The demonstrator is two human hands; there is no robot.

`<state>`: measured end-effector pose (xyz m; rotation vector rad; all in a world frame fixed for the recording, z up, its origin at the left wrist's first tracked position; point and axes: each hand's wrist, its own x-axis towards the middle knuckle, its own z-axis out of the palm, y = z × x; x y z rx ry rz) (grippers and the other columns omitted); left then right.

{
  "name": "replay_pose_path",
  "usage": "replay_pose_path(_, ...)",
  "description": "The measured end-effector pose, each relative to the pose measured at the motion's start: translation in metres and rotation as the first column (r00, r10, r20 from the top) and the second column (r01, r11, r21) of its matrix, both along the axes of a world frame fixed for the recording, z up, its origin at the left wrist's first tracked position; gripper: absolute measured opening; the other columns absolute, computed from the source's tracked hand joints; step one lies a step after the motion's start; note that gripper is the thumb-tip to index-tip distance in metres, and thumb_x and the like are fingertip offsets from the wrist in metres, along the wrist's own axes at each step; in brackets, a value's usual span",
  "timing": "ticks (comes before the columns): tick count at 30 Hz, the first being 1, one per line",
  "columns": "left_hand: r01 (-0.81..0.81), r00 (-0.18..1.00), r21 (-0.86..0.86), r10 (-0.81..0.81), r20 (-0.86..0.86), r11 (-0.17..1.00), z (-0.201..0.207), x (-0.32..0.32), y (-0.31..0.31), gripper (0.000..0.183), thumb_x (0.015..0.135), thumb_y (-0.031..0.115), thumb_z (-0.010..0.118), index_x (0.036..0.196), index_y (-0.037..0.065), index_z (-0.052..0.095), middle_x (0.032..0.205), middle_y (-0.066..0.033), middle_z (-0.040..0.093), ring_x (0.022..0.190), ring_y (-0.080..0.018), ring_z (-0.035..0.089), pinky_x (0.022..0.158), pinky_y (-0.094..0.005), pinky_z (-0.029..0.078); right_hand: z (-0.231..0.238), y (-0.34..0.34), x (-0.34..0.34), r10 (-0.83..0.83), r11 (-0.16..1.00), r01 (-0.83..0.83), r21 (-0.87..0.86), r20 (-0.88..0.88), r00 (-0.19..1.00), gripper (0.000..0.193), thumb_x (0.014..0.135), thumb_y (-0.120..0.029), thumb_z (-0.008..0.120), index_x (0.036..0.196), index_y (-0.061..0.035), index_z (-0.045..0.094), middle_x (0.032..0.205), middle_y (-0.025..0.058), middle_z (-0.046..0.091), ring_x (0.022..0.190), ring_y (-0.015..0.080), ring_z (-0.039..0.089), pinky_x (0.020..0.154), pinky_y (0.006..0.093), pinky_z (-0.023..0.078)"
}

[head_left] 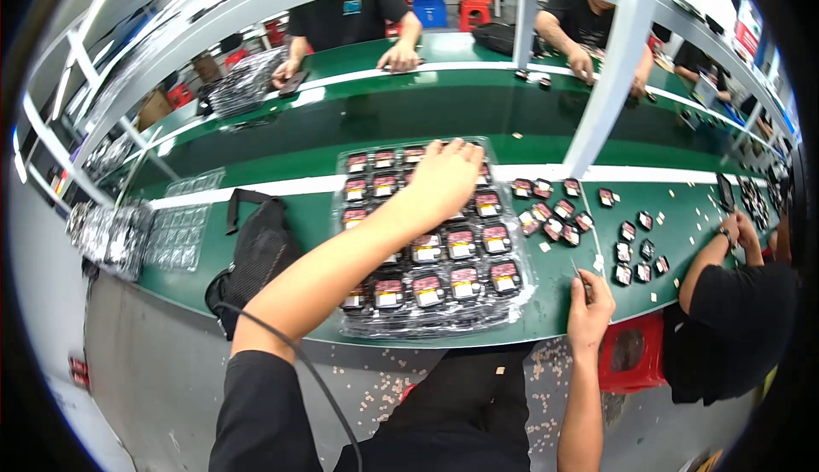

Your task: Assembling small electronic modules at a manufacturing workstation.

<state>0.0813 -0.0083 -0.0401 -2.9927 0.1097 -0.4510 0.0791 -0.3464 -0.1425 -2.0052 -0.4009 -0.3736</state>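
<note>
Above the far rows of a clear moulded-plastic tray [524, 294], the left hand [450, 180] is palm down with fingers bent over small black boxes with red-and-white labels [461, 244], its grip hidden, while the right hand [590, 311] pinches a slim pointed tool [582, 276] beside the tray. Compartments appear to keep the boxes in even rows, labels upward; loose black labelled boxes [564, 209] lie clustered on the green tabletop [548, 301] to the right, seemingly for easy reach. Label print is too small to read.
</note>
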Motion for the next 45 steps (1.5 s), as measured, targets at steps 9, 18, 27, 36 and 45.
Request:
replay_pose_path(9,-0.101,0.987,-0.130,0.083,-0.137,0.986,-0.009,0.005,-0.013,0.054,0.104,0.016,0.042,0.155,-0.004,0.039,0.163,-0.0212,0.040,0.150,-0.0343,0.041,0.122,-0.0524,0.033,-0.020,-0.010,0.010,0.023,0.999,-0.024,-0.043,-0.018,1.000,0.017,0.099,-0.004,0.065,0.111,0.0069,0.069,0.092,0.0108,0.068,0.080,0.0178,0.063,0.072,0.0315,0.050)
replay_pose_path(18,-0.091,0.987,-0.234,0.056,-0.153,0.968,-0.009,0.009,-0.010,0.054,0.105,0.017,0.040,0.156,-0.002,0.039,0.164,-0.0185,0.038,0.152,-0.0334,0.037,0.123,-0.0505,0.032,-0.019,-0.009,0.011,0.020,0.996,-0.019,-0.082,0.009,1.000,0.019,0.100,-0.006,0.064,0.113,0.0072,0.069,0.098,0.0111,0.069,0.084,0.0172,0.063,0.075,0.0313,0.051)
replay_pose_path(27,-0.100,0.974,-0.273,0.038,-0.225,0.957,-0.011,0.016,-0.003,0.065,0.100,0.015,0.049,0.161,0.000,0.030,0.169,-0.0171,0.029,0.157,-0.0309,0.029,0.126,-0.0535,0.024,-0.020,-0.007,0.014,0.028,0.996,-0.024,-0.082,0.053,0.998,0.020,0.100,-0.007,0.064,0.113,0.0072,0.069,0.097,0.0117,0.069,0.080,0.0181,0.062,0.072,0.0323,0.050)
replay_pose_path(36,-0.124,0.947,-0.223,0.048,-0.317,0.967,-0.001,0.011,-0.006,0.068,0.100,0.010,0.048,0.163,0.003,0.025,0.171,-0.0152,0.026,0.158,-0.0313,0.024,0.126,-0.0551,0.024,-0.017,-0.004,0.010,0.033,0.996,-0.027,-0.084,0.081,0.996,0.016,0.097,-0.002,0.064,0.109,0.0063,0.069,0.094,0.0134,0.069,0.080,0.0226,0.064,0.071,0.0341,0.050)
replay_pose_path(45,-0.096,0.931,-0.169,0.029,-0.363,0.981,0.008,0.012,-0.010,0.072,0.096,0.008,0.052,0.163,0.006,0.027,0.172,-0.0130,0.022,0.160,-0.0291,0.019,0.126,-0.0606,0.020,-0.007,-0.002,-0.001,0.005,0.995,0.008,-0.100,0.122,0.992,0.015,0.095,0.000,0.064,0.107,0.0060,0.069,0.093,0.0149,0.067,0.080,0.0272,0.064,0.071,0.0356,0.051)
